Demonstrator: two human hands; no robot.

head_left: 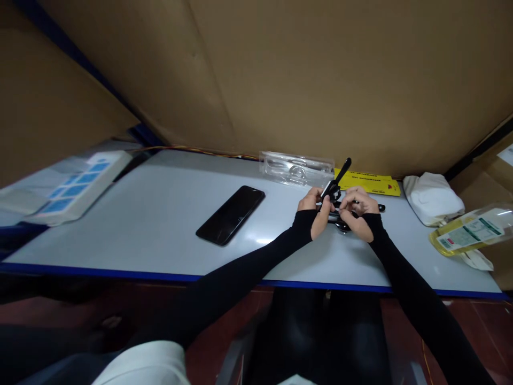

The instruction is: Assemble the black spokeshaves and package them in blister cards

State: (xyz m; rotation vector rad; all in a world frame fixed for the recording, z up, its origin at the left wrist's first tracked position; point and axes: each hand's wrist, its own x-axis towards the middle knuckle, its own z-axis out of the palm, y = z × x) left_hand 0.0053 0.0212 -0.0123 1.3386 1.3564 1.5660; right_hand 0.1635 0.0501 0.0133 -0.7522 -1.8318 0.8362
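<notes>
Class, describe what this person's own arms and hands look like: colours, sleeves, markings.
The left hand and right hand wear no gloves. Tight black fabric sleeves reach the wrists, without visible markings. What seems a white short sleeve shows above the left one.

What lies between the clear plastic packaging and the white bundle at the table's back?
In the head view, yellow packaging with black print lies between the clear plastic packaging and the white bundle.

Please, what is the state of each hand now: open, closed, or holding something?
Left hand: closed, holding a black tool.
Right hand: curled beside it; whether it holds anything cannot be told.
</notes>
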